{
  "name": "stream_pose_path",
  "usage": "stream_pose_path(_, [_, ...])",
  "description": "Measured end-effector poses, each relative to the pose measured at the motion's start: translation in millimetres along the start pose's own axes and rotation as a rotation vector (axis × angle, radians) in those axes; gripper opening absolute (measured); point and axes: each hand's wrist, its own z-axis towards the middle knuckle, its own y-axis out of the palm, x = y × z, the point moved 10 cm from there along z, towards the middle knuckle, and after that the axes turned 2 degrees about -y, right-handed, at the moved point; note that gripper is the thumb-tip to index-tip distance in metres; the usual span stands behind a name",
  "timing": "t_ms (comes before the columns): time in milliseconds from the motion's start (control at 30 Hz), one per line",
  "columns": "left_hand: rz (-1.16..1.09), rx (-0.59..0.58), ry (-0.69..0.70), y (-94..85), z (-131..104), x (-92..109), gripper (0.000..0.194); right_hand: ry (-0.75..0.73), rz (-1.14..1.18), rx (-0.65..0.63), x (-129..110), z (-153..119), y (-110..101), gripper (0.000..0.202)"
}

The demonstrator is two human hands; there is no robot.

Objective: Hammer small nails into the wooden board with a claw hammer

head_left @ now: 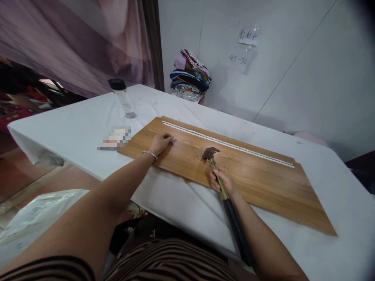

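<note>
A wooden board (263, 175) lies flat across the white table, with a long white strip (228, 143) along its far part. My left hand (160, 143), a bracelet at its wrist, is at the left part of the board, its fingers closed at a small bunch of nails (174, 141). In my right hand (221, 181) is a hammer (224, 190), gripped on the handle near the head. The hammer's rusty head is over the middle of the board, and its black grip points back toward me. Several small dark dots show on the wood near the head.
A clear bottle with a black lid (124, 99) stands at the table's back left. Left of the board lies a blurred-out flat item (115, 137). Folded clothes (190, 76) are stacked by the wall behind the table (73, 117). A plastic bag (38, 218) is at lower left.
</note>
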Motion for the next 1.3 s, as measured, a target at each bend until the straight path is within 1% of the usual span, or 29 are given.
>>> stream_pose_path(200, [0.010, -0.001, 0.002, -0.6, -1.4, 2.5, 0.020, -0.045, 0.008, 0.001, -5.7, -1.5, 2.1, 0.046])
stream_pose_path(400, [-0.003, -0.005, -0.020, 0.6, -1.5, 0.9, 0.019, -0.007, -0.002, 0.003, -1.5, -0.1, 0.5, 0.044])
stream_pose_path(600, [-0.012, -0.006, -0.011, -0.4, -2.7, 2.9, 0.020, -0.051, -0.011, 0.026, -6.9, -1.4, 0.7, 0.047])
stream_pose_path(700, [-0.011, -0.010, 0.000, 0.0, -2.7, 3.4, 0.020, -0.022, -0.014, 0.042, -5.3, -1.7, 0.1, 0.047])
stream_pose_path(800, [-0.013, -0.013, 0.003, 1.1, -1.7, 1.7, 0.021, 0.001, -0.018, 0.039, -3.6, -1.8, 0.8, 0.045])
stream_pose_path(967, [-0.025, -0.007, -0.004, 1.6, -0.5, -0.9, 0.023, -0.047, -0.006, 0.040, -8.1, -2.2, 1.6, 0.049])
stream_pose_path(1133, [-0.004, -0.004, 0.002, 1.9, 0.5, -0.8, 0.023, 0.006, -0.001, 0.038, -4.3, -2.8, 3.1, 0.047])
stream_pose_path(1300, [-0.014, -0.008, -0.010, 2.8, 1.6, -4.1, 0.024, -0.034, -0.015, 0.054, -7.6, -4.3, 1.8, 0.047])
